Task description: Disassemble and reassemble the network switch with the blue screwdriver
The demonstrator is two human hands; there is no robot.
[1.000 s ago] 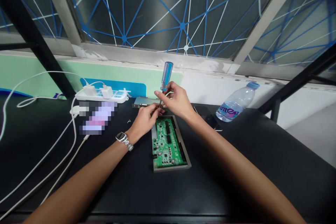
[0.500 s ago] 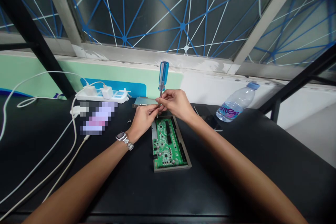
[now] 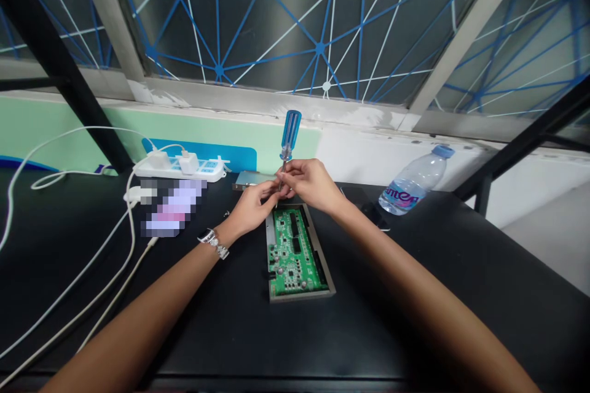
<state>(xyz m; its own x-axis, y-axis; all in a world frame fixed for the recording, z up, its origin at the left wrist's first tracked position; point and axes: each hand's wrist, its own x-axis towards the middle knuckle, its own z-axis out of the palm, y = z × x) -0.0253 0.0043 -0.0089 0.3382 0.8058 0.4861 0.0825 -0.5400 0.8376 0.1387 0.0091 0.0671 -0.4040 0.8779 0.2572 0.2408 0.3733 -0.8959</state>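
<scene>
A screwdriver [image 3: 291, 134] with a clear blue handle stands nearly upright, tilted slightly right at the top. My right hand [image 3: 314, 184] pinches its metal shaft below the handle. The fingertips of my left hand [image 3: 252, 207] close around the lower shaft, and the two hands meet there. Whether a small screw sits at the tip is hidden by my fingers. Just beneath them is the far end of a green circuit board [image 3: 288, 258], which lies in a shallow metal frame [image 3: 302, 298] on the black table.
A flat metal case [image 3: 251, 178] lies behind my hands. Left are a white power strip [image 3: 203, 168], a blurred phone [image 3: 177, 209] and white cables [image 3: 133, 239]. Small metal bits [image 3: 226, 214] lie near my left wrist. A water bottle [image 3: 412, 184] leans at the right, beside a dark object [image 3: 378, 218].
The screwdriver handle has shifted slightly right and leans more that way. My left hand and wrist have moved a little left and turned. The circuit board stays in place.
</scene>
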